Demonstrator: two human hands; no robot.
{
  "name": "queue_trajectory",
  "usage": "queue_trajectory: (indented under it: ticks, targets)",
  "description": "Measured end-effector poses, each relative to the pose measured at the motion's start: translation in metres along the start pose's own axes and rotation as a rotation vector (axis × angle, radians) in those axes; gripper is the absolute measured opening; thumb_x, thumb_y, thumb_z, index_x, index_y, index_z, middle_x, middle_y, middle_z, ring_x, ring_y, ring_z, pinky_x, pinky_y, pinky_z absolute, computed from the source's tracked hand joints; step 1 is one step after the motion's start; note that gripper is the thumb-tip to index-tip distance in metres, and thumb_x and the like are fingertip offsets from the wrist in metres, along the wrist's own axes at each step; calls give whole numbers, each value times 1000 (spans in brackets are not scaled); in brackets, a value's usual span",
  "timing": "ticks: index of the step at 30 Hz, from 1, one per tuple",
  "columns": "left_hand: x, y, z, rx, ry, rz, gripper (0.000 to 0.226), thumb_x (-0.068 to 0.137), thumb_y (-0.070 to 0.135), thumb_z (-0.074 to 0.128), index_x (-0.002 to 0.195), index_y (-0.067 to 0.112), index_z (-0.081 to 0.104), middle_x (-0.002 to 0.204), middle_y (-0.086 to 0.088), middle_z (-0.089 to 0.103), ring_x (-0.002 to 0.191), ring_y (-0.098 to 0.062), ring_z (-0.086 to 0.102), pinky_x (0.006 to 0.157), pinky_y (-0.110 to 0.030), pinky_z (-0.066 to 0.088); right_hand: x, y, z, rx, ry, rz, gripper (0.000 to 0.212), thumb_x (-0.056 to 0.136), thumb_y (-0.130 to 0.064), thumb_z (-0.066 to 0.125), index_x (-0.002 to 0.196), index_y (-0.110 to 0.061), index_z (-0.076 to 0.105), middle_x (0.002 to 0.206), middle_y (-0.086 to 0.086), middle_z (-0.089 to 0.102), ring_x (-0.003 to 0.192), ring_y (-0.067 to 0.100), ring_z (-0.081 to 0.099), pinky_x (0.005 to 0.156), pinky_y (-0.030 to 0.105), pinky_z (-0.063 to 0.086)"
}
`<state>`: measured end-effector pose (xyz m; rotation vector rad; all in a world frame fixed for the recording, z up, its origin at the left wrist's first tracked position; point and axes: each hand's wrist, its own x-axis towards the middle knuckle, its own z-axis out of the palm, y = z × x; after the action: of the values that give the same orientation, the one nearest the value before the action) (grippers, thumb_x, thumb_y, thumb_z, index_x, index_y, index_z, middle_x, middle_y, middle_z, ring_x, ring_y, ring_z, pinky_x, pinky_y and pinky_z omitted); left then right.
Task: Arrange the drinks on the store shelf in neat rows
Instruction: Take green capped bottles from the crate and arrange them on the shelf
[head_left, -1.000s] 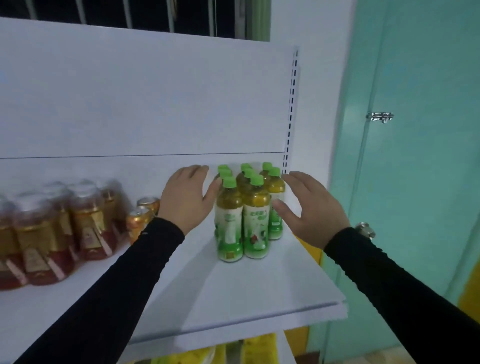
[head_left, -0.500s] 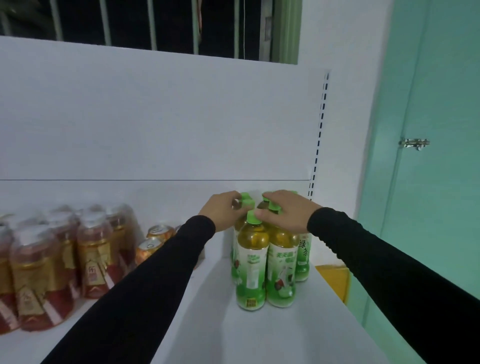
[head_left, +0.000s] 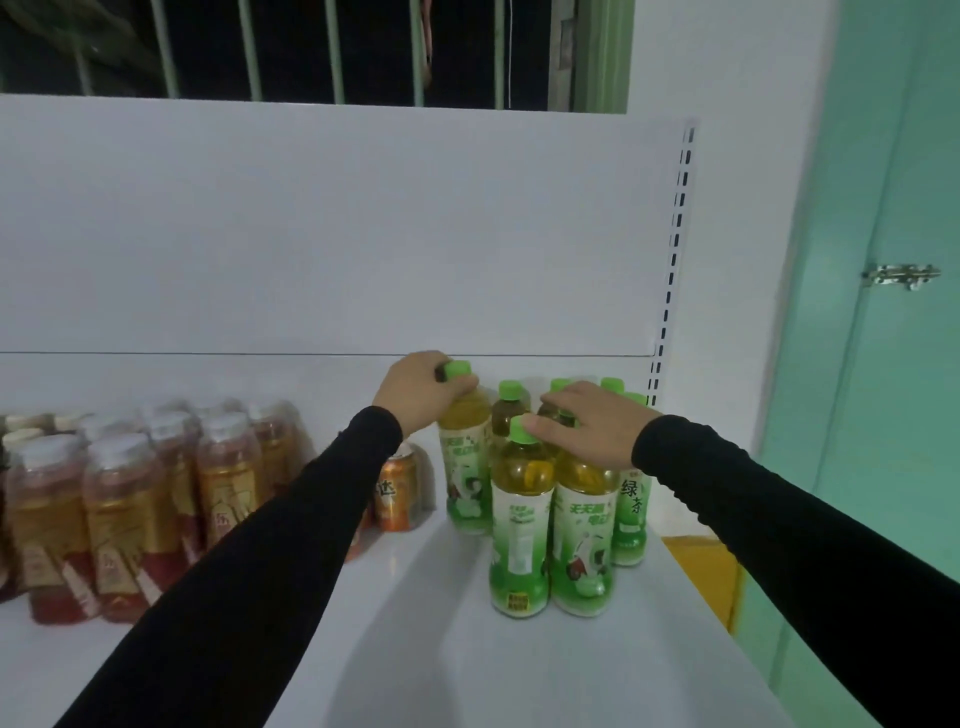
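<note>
Several green-capped tea bottles (head_left: 522, 525) stand clustered at the right end of the white shelf (head_left: 467, 665). My left hand (head_left: 421, 389) grips the neck of one green tea bottle (head_left: 466, 467), which stands a little left of the cluster and higher than the rest. My right hand (head_left: 592, 421) lies over the tops of the front and middle bottles, fingers curled round the neck of a front bottle (head_left: 582, 540) whose cap is hidden under the palm.
Orange soda cans (head_left: 397, 491) stand just left of the tea bottles. Packs of amber bottles with white caps (head_left: 124, 514) fill the shelf's left part. A slotted upright (head_left: 670, 270) and a teal door (head_left: 883, 364) bound the right side.
My left hand has pulled one bottle up and to the left, away from the cluster. My right hand has shifted from the rear caps onto the front bottles. The camera moved closer.
</note>
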<state>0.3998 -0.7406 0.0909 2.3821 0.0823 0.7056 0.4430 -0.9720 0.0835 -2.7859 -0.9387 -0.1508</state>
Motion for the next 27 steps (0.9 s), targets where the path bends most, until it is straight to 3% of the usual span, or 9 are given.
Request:
queue_trajectory:
  ticks: [4,9,13,16,19,21,25,27]
  targets:
    - [-3,13,-30,-6,86,51,33,92,42,67,99,10,69,97,-7,68,92,-22,63,72,-32,48,-1,-4,-9,-10,5,-18,91,82,-82,24,151,-23,33,155,7,36,140,24,36,113,40,32]
    - [-9,36,-58,-165,202,44,35,87,42,73,94,8,71,96,-10,71,93,-26,67,84,-44,54,-6,-32,-19,215,244,-134,96,72,-83,28,148,-26,39,153,-2,41,139,15,37,115,34,29]
    - [-13,54,-72,-340,271,33,35,82,41,80,83,8,69,85,-5,71,82,-22,67,75,-37,54,-6,-65,-20,432,293,-207,95,70,-81,44,147,-25,40,142,-3,52,127,11,49,108,36,41]
    - [-17,65,-81,-463,318,30,38,82,38,81,67,11,59,66,2,55,64,-14,53,61,-24,44,-6,-83,-18,566,248,-230,93,68,-76,60,144,-27,42,133,-6,57,118,10,56,103,37,47]
    - [-16,71,-90,-587,376,4,39,81,39,81,77,7,59,73,-4,52,64,-12,50,56,-18,44,-6,-94,-12,624,224,-237,75,70,-66,72,131,-30,48,119,-12,62,105,8,61,94,35,53]
    - [-17,73,-95,-626,401,1,40,81,42,81,83,7,61,80,-7,54,69,-13,52,60,-19,46,-4,-98,-9,741,236,-219,76,68,-60,78,129,-25,49,116,-9,65,101,9,64,91,36,55]
    - [-19,70,-100,-679,291,23,54,80,56,74,96,5,69,96,-9,72,84,-18,64,83,-35,53,-5,-99,-6,1076,180,-216,79,60,-46,85,126,-16,52,108,1,73,93,15,72,88,40,59]
    - [-22,66,-98,-729,172,18,44,85,55,68,100,14,67,90,-3,71,83,-16,65,82,-35,53,-8,-99,-2,1189,134,-248,69,66,-38,82,124,-13,54,105,5,75,92,20,73,86,40,59]
